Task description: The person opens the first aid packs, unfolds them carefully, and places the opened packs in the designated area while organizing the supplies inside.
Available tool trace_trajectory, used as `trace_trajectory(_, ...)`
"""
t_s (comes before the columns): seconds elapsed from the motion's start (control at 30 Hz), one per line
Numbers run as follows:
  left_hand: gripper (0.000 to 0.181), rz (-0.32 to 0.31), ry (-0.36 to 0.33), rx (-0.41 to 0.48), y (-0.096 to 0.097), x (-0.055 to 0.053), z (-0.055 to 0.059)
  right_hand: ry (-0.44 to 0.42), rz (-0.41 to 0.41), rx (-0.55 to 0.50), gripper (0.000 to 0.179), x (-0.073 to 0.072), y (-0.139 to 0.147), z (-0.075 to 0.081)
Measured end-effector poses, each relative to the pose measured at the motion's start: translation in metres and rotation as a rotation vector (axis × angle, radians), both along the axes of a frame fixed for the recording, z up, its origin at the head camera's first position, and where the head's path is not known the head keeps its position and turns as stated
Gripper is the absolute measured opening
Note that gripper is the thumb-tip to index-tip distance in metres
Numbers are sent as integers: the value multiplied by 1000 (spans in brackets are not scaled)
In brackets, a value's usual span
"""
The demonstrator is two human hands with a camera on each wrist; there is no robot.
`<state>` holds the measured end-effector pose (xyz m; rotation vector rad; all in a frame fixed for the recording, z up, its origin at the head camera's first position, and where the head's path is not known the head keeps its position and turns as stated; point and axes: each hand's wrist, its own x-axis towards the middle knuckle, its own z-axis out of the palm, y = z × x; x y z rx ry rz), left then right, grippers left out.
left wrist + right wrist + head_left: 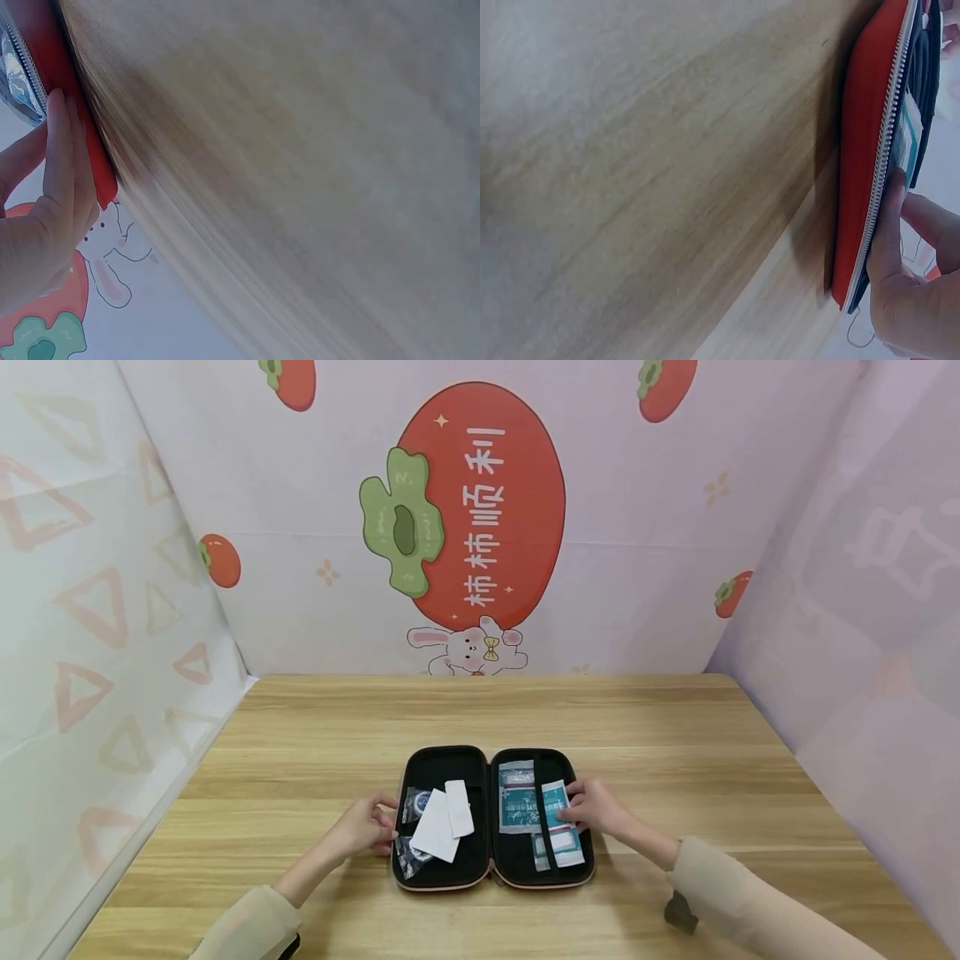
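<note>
An unfolded first-aid case [491, 852], black inside with a red outer shell [860, 150], lies on the wooden table. Its right half holds several green-and-white packets [519, 810] under a black strap [542, 810]. My right hand [596, 807] pinches a green packet [553, 797] by the right rim. In the left half lie white paper pieces [437, 828] and dark clear-wrapped items [411, 857]. My left hand [363, 827] touches the left rim; in the left wrist view its straight fingers [60, 165] rest along the red side wall [101, 169].
The wooden table [315, 718] extends around the case. A printed cloth backdrop [315, 610] rises behind it, with pale side cloths [90, 610] left and right. A small dark object [679, 912] shows beneath the right sleeve.
</note>
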<state>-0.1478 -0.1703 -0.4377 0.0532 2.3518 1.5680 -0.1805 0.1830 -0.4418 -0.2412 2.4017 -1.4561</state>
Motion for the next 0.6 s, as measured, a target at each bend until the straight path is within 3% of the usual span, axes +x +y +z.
trace_trajectory(0.3,38,8,-3,-3,1,1,0,-24,-18,20,45,1,2,4)
trace_trajectory(0.6,39,3,-2,-9,1,1,1,-54,1,-26,44,7,9,11)
